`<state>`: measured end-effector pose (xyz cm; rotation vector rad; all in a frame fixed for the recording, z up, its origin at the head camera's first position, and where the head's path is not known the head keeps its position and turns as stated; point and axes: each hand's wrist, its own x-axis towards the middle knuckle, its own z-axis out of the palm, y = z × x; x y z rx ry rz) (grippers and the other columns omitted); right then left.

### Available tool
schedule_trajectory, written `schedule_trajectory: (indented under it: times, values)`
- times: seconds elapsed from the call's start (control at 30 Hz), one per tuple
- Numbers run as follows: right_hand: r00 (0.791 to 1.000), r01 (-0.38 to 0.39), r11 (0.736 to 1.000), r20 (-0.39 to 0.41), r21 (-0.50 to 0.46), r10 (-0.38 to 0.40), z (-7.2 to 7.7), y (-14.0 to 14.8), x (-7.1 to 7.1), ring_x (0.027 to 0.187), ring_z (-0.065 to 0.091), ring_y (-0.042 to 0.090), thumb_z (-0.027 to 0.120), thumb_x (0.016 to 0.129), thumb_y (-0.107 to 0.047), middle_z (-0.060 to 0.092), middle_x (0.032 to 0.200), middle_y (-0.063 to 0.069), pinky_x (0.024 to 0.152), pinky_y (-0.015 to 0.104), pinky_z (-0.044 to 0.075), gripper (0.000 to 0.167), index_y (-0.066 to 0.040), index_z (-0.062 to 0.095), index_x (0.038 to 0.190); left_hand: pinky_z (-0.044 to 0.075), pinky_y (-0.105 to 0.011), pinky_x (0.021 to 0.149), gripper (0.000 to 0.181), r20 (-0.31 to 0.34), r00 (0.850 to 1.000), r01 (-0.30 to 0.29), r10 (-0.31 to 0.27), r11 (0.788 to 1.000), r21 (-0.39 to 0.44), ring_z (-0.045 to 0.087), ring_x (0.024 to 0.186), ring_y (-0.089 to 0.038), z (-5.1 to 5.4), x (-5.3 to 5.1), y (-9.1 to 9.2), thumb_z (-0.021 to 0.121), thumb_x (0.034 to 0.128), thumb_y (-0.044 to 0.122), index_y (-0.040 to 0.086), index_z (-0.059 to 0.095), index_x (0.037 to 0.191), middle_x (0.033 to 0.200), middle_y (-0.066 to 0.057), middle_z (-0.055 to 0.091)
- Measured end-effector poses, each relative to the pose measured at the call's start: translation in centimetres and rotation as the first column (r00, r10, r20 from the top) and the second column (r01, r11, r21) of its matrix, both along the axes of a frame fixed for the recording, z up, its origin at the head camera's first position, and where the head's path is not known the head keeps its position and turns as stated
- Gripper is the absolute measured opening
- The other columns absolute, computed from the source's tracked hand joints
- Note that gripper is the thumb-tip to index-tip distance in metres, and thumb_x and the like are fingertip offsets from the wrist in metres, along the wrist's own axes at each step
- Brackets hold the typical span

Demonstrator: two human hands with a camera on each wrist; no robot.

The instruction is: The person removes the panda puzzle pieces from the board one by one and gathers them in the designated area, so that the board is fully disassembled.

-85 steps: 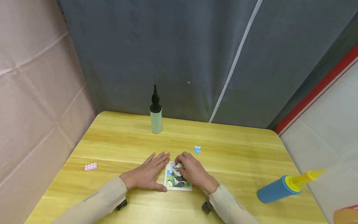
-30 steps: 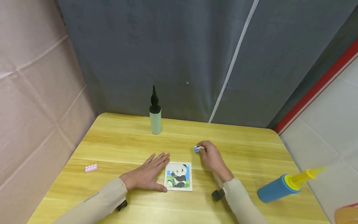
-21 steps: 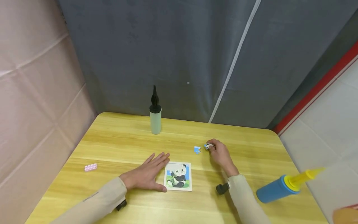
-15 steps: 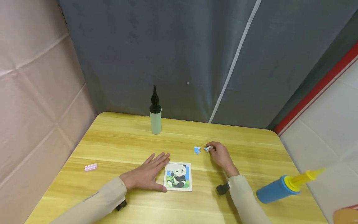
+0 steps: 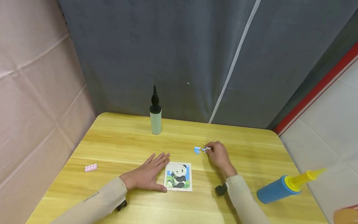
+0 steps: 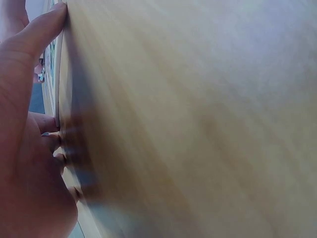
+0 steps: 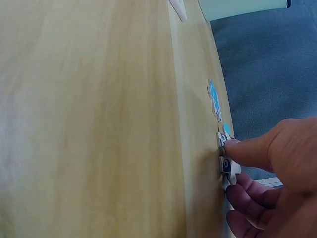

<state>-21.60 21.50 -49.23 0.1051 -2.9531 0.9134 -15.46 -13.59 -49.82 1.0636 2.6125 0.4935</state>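
Observation:
A square panda puzzle board (image 5: 178, 176) lies flat in the head view, its top left part showing bare board. My left hand (image 5: 148, 174) rests beside it with fingers spread, thumb and fingertips at its left edge. Up and to the right, my right hand (image 5: 220, 156) pinches a black-and-white puzzle piece (image 5: 206, 149) at the table surface. Just left of that piece lies a blue puzzle piece (image 5: 197, 150), apart from it. The right wrist view shows my thumb on the panda piece (image 7: 227, 165), partly covering it, with the blue piece (image 7: 214, 100) beyond.
A pale green pump (image 5: 156, 122) with a black top stands at the back of the table (image 5: 126, 130). On the left lies a pink studded block (image 5: 90, 167). A blue pump with a yellow nozzle (image 5: 279, 188) is at the right. An orange object (image 5: 346, 216) shows at the lower right corner.
My right hand has moved from the board to the upper right with the panda piece, then slightly back left towards the blue piece. The board's top left part is now uncovered. My left hand stays put.

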Motion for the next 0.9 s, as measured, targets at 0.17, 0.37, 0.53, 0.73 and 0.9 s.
schedule_trajectory:
  times: [0.17, 0.37, 0.53, 0.73, 0.9]
  values:
    - [1.000, -0.008, 1.000, 0.004, -0.002, 0.008, 0.15, -0.01, 0.01, 0.088, 0.057, 0.023, 0.073, 0.099, -0.005, 0.069, 0.101, 0.013, 0.075, 0.034, 0.047, 0.016, -0.003, 0.080, 0.113, 0.005, -0.062, 0.137, 0.118, 0.005, 1.000, -0.001, 0.001, 1.000, 0.002, 0.008, 0.170, -0.035, -0.05, 0.02, 0.04, 0.066, 0.0881, 0.079, 0.004, 0.023, 0.169, 0.182, -0.011, 0.008]
    - [1.000, -0.011, 1.000, 0.007, -0.003, 0.011, 0.20, 0.00, -0.12, 0.088, 0.057, 0.023, 0.073, 0.098, -0.005, 0.069, 0.099, 0.012, 0.076, 0.033, 0.047, 0.017, -0.004, 0.080, 0.113, 0.005, -0.061, 0.138, 0.118, 0.003, 1.000, -0.001, 0.001, 1.000, -0.002, 0.008, 0.170, -0.034, -0.07, -0.04, 0.04, 0.066, 0.0880, 0.079, 0.005, 0.023, 0.170, 0.182, -0.010, 0.007]
    - [1.000, -0.014, 1.000, 0.013, -0.004, 0.014, 0.21, 0.00, -0.17, 0.088, 0.057, 0.023, 0.074, 0.098, -0.007, 0.068, 0.100, 0.012, 0.076, 0.032, 0.046, 0.017, -0.004, 0.080, 0.114, 0.004, -0.061, 0.138, 0.119, -0.001, 1.000, -0.002, 0.002, 1.000, -0.005, 0.007, 0.170, -0.034, -0.02, -0.07, 0.05, 0.065, 0.0878, 0.080, 0.005, 0.022, 0.170, 0.182, -0.010, 0.007]
    - [1.000, -0.026, 0.999, -0.001, -0.023, 0.026, 0.15, 0.00, -0.15, 0.087, 0.058, 0.022, 0.075, 0.098, -0.006, 0.068, 0.101, 0.013, 0.077, 0.034, 0.049, 0.014, -0.004, 0.081, 0.111, 0.004, -0.062, 0.137, 0.119, 0.002, 1.000, -0.003, 0.003, 1.000, 0.000, 0.008, 0.170, -0.035, 0.11, -0.03, 0.05, 0.066, 0.0878, 0.079, 0.005, 0.023, 0.170, 0.182, -0.011, 0.007]
    - [1.000, -0.019, 0.999, -0.003, -0.047, 0.019, 0.12, -0.03, 0.04, 0.089, 0.060, 0.022, 0.074, 0.098, -0.007, 0.066, 0.103, 0.013, 0.078, 0.034, 0.051, 0.014, -0.004, 0.080, 0.110, 0.006, -0.064, 0.137, 0.118, 0.000, 1.000, 0.002, -0.002, 1.000, 0.008, 0.010, 0.169, -0.037, 0.21, 0.09, 0.12, 0.068, 0.0883, 0.077, 0.003, 0.024, 0.169, 0.182, -0.013, 0.009]
